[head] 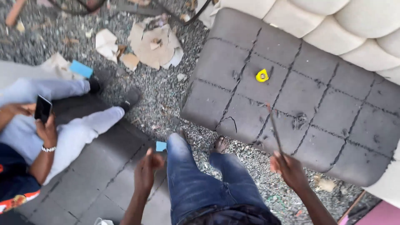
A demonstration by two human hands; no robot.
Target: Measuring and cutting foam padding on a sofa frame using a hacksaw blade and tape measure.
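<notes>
My right hand grips a thin stick-like tool that points up over the front edge of a grey tufted cushion panel. A small yellow object lies on that panel, beyond the tool's tip. My left hand hangs over my left thigh with the fingers curled; whether it holds anything is unclear. A small blue piece shows just above it on the ground. My legs in blue jeans stand on gravel.
A seated person at left in light trousers holds a dark phone. Another grey panel lies under them. Torn cardboard, a blue scrap and a cream tufted cushion lie around.
</notes>
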